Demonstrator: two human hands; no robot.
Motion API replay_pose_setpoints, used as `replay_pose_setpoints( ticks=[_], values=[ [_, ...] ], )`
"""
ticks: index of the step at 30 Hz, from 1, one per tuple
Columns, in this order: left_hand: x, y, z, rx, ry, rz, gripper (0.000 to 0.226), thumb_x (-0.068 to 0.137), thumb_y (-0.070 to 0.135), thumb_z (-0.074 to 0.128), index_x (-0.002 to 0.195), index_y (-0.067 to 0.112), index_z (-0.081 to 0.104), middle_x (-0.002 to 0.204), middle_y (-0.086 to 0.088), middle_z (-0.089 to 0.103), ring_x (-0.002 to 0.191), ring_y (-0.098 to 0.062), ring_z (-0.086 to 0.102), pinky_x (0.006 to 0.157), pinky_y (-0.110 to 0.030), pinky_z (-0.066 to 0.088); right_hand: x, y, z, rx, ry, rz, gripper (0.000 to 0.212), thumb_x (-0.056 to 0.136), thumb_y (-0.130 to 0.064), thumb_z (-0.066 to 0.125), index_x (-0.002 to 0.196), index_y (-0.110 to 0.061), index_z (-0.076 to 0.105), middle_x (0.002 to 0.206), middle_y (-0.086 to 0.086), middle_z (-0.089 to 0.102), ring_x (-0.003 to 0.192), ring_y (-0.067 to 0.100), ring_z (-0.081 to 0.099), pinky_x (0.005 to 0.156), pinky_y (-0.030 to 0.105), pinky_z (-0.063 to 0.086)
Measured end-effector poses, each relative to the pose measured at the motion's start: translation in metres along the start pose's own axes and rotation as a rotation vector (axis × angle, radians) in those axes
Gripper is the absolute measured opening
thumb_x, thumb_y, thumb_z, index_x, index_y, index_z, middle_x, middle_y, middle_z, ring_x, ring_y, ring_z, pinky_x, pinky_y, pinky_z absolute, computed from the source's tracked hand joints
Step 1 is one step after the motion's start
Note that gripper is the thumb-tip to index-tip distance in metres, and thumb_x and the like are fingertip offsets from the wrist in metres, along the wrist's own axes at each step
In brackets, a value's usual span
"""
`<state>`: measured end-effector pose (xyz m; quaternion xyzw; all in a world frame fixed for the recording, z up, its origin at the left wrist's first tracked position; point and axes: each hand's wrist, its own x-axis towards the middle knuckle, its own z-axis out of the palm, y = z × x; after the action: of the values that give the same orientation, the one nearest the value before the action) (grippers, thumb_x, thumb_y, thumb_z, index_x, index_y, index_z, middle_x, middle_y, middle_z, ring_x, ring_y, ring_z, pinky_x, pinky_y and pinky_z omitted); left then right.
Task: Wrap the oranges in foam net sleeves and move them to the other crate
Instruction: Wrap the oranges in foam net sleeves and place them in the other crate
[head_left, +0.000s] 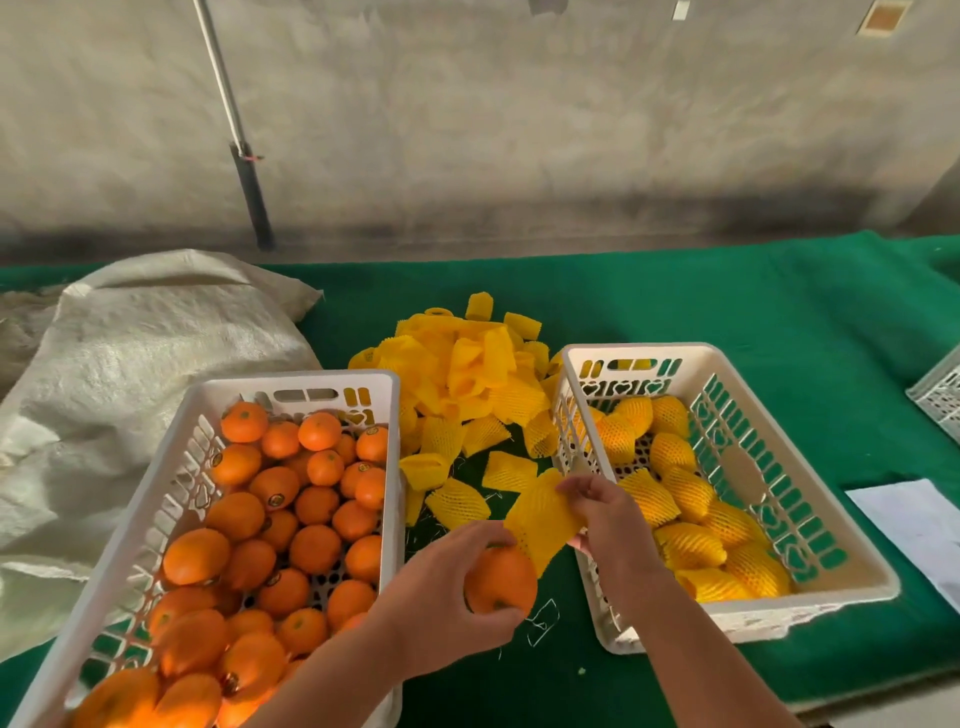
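Here the left hand (457, 587) grips a bare orange (501, 579) between the two crates while the right hand (597, 512) pinches a yellow foam net sleeve (540, 522) against it, seemingly held so the fruit can slide in

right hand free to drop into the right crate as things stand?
Probably not yet: the right hand hovers by the right crate but pinches a foam sleeve, and the orange in the left hand is unwrapped.
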<state>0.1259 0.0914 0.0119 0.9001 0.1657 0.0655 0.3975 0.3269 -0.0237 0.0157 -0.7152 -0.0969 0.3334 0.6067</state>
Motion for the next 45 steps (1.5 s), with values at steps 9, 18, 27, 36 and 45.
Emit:
replay_pose_setpoints(
  ticks=[9,18,27,36,45],
  values=[
    [-0.018,0.002,-0.001,-0.084,0.015,-0.127,0.086,0.074,0.078,0.065,0.149,0.065,0.024,0.138,0.062,0.007,0.130,0.005,0.040,0.103,-0.025,0.048,-0.043,-0.018,0.018,-0.523,-0.355,-0.187,0.091,0.065,-0.095,0.058,0.145,-0.051,0.051,0.163,-0.025,0.016,0.151,0.008,0.018,0.121,0.047,0.025],
    [-0.026,0.010,-0.006,-0.119,0.005,-0.166,0.088,0.075,0.072,0.066,0.154,0.048,0.035,0.133,0.061,0.016,0.120,0.012,0.043,0.093,-0.017,0.049,-0.050,-0.014,0.028,-0.799,-0.246,-0.419,0.028,0.107,-0.035,0.057,0.131,-0.030,0.070,0.110,-0.013,0.072,0.097,0.006,0.067,0.088,0.031,0.058],
    [-0.021,0.006,-0.026,-0.770,0.097,-0.618,0.056,0.089,0.045,0.068,0.139,0.027,0.051,0.110,-0.005,0.074,0.082,-0.023,0.078,0.060,-0.025,0.059,-0.065,0.000,0.024,-1.090,-0.265,-0.719,0.046,0.091,-0.002,0.066,0.109,-0.041,0.048,0.128,-0.018,0.039,0.065,0.006,0.055,0.048,0.019,0.044],
    [-0.017,0.005,-0.041,-1.907,0.137,-0.740,0.054,0.090,0.040,0.066,0.130,0.004,0.064,0.121,-0.025,0.071,0.097,-0.037,0.074,0.064,-0.038,0.065,-0.075,0.021,0.031,-1.266,-0.356,-0.652,0.049,0.092,-0.013,0.069,0.133,-0.037,0.061,0.143,-0.008,0.035,0.092,0.018,0.067,0.071,0.014,0.042],
    [-0.022,0.024,-0.010,-1.218,0.379,-0.529,0.071,0.069,0.044,0.089,0.132,0.022,0.064,0.122,-0.007,0.072,0.103,-0.028,0.075,0.088,-0.045,0.063,-0.081,0.010,0.040,-0.815,-0.252,-0.501,0.048,0.089,-0.032,0.075,0.133,-0.032,0.055,0.122,-0.022,0.034,0.101,0.002,0.056,0.081,0.014,0.054]
  ],
)
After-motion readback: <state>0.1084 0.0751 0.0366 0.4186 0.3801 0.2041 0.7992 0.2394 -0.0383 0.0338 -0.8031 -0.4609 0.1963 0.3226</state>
